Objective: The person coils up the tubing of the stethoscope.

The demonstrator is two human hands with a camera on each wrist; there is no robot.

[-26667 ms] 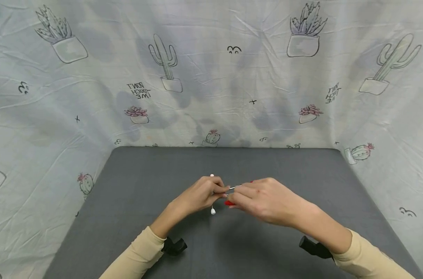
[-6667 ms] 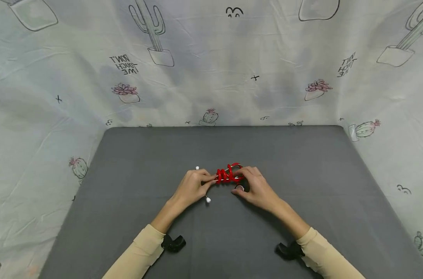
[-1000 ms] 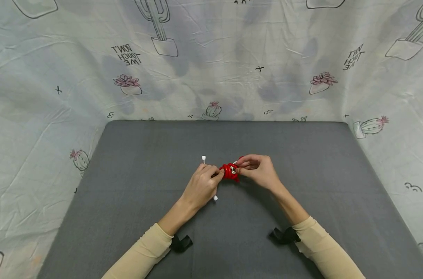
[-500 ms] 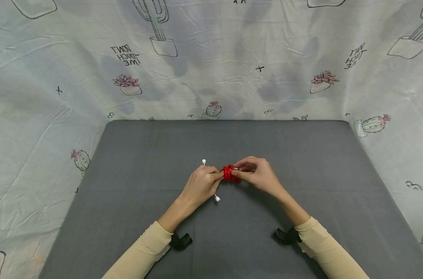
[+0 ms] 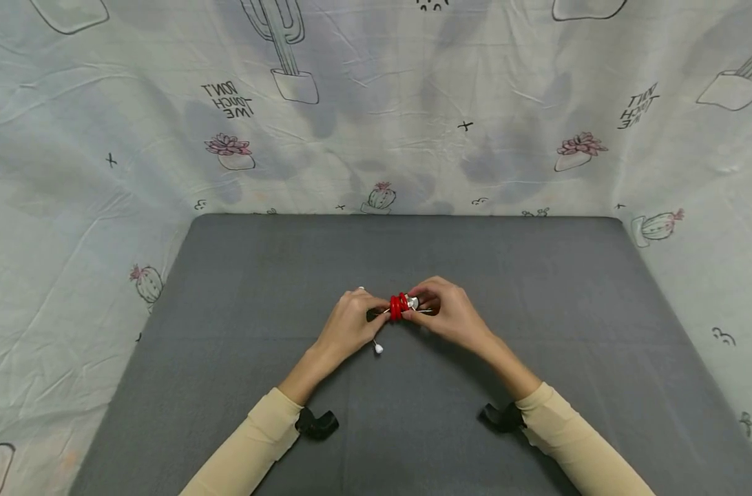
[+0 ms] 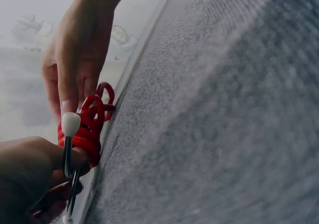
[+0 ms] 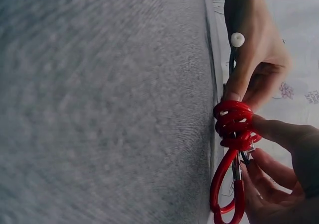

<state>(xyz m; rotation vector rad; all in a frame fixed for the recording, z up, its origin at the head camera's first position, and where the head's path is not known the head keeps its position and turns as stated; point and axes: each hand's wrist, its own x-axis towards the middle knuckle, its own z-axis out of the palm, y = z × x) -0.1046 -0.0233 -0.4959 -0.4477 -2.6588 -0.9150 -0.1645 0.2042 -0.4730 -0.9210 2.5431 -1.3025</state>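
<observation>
Both hands hold one object over the table: thick red coils (image 5: pixel 396 307) bunched on bare metal wire, with a metal crossbar (image 7: pixel 232 59) capped in white. In the head view, the left hand (image 5: pixel 345 320) pinches the metal just left of the coils; one white cap (image 5: pixel 379 348) hangs below its fingers. The right hand (image 5: pixel 453 313) has thumb and fingertips at the coils' right end, around a silvery piece (image 5: pixel 412 302). From the right wrist, a long red loop (image 7: pixel 215 189) trails below the coils. Left-wrist footage shows the near white cap (image 6: pixel 71 124) overlapping the coils (image 6: pixel 88 144).
A grey cloth-covered table (image 5: pixel 277 262) spreads under both arms. Behind and beside it hangs pale fabric (image 5: pixel 376 138) printed with cacti. Black wrist mounts (image 5: pixel 317 424) sit at both cuffs.
Over the last second the red coils have shifted slightly left and the silvery piece shows at their right. Much earlier the hands hid most of the red part; later the coils stood spread along the wire.
</observation>
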